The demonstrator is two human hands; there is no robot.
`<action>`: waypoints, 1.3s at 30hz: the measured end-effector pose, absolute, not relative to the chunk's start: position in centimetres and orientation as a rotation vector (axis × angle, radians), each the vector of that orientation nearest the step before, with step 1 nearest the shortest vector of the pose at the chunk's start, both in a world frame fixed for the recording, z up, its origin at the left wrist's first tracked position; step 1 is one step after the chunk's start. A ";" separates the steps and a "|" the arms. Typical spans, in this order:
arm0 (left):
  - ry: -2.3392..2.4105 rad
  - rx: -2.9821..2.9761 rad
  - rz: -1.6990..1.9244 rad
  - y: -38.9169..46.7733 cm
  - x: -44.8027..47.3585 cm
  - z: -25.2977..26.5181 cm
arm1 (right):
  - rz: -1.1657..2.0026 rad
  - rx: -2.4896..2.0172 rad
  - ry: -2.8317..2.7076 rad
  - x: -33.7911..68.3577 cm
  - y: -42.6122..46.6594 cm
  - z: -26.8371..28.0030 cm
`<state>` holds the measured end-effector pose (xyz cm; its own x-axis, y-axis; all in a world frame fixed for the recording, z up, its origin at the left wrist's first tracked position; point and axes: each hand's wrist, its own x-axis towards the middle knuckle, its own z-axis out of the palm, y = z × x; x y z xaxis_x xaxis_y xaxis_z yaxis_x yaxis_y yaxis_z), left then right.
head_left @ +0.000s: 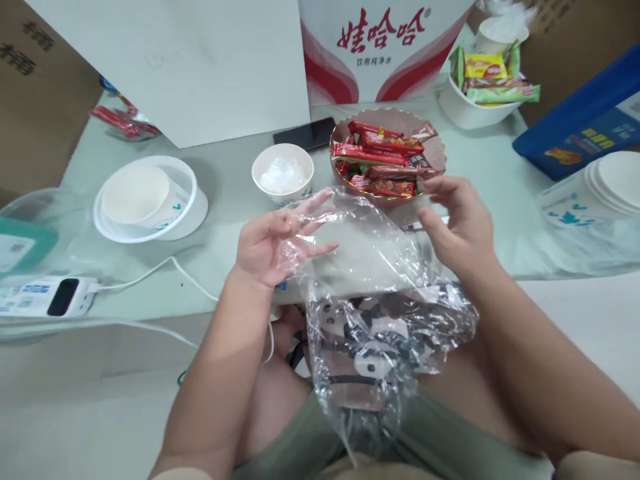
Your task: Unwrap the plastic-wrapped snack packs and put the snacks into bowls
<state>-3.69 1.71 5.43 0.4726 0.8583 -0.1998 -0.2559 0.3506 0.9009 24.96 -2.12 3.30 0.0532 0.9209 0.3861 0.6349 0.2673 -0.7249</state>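
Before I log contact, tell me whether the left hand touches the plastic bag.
Touching: the head view shows the plastic bag lying against fingers of the left hand.

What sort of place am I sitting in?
Perhaps a storeroom or office corner with a pale-green-covered snack table: a scalloped, translucent pink bowl of red-wrapped bars, stacked white paper cups with blue print, and a white-and-red cardboard carton labelled drinking water.

My left hand (267, 247) up, fingers splayed in clear plastic bag (385, 327), film drooping past bench (227, 200) edge. My right hand (463, 230) loosely curled, near pink bowl (395, 119), red-wrapped snacks (373, 155) piled inside. Paper cup (270, 193) just beyond left.
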 end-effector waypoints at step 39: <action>0.706 0.515 0.963 1.6 -4.3 3.8 | 1.175 -1.600 -1.176 24.3 -2.9 0.5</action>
<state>-4.27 1.65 3.85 0.3821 0.8714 -0.3076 -0.5562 0.4827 0.6765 24.27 -2.88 0.52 0.1326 0.9681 -0.2128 0.2137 -0.2376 -0.9476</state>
